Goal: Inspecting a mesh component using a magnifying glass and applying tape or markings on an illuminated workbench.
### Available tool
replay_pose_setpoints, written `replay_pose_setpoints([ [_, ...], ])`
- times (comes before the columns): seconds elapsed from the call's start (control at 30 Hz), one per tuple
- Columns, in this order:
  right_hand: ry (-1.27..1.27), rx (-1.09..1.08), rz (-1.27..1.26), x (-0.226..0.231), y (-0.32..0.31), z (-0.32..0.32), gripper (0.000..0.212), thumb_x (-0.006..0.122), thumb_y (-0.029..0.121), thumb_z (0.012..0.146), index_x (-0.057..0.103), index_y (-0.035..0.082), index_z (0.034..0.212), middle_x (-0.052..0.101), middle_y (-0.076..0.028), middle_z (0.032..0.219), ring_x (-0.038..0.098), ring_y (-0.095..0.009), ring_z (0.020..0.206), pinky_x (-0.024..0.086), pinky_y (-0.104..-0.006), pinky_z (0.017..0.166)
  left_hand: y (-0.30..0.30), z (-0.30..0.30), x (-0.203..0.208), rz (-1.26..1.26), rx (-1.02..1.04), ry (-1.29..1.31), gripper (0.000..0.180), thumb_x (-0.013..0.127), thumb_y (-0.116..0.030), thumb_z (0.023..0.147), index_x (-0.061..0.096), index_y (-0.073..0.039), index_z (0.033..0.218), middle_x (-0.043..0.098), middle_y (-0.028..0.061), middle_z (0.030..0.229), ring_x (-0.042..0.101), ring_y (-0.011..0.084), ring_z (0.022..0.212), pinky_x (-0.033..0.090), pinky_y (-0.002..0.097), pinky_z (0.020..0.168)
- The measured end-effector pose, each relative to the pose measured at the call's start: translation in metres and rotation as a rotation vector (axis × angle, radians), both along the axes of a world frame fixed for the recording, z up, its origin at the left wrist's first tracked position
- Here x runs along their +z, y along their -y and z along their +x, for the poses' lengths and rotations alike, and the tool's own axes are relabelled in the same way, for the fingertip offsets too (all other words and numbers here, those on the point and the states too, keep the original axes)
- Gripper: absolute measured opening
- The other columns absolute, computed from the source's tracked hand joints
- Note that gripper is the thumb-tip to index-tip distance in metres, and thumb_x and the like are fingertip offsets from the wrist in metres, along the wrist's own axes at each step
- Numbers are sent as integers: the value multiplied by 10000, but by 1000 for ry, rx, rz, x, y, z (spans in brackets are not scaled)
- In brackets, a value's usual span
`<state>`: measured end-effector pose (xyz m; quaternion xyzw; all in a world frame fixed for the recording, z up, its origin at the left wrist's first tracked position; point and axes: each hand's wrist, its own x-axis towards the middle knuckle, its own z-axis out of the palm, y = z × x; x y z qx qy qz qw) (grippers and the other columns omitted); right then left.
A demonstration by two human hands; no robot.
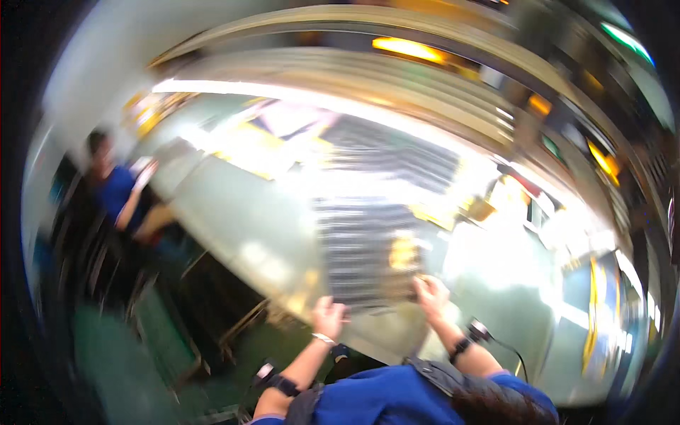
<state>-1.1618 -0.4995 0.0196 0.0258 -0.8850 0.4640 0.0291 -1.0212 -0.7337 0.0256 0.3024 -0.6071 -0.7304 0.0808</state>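
I judge the dark striped sheet, over the near edge of the worktop, light and fairly stiff, best held by its near corners, where the fingers of my left hand and right hand seem, through blur, to pinch it.
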Motion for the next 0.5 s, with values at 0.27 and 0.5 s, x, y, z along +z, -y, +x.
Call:
replay_pose_setpoints([
  [0.27,442,49,-684,11,-64,-53,339,623,161,847,516,-21,1112,633,-99,855,632,-186,736,577,-304,573,-31,-74,-5,-72,-61,154,161,522,-63,892,565,-28,1044,624,57,852,610,121,718,537,256,489],
  [0.5,538,136,-448,38,-107,-72,350,633,214,835,553,-18,1084,650,-134,821,653,-206,617,554,-324,636,-49,-79,-9,-101,24,186,109,578,-139,883,590,-73,970,628,8,776,582,102,601,509,248,477],
])
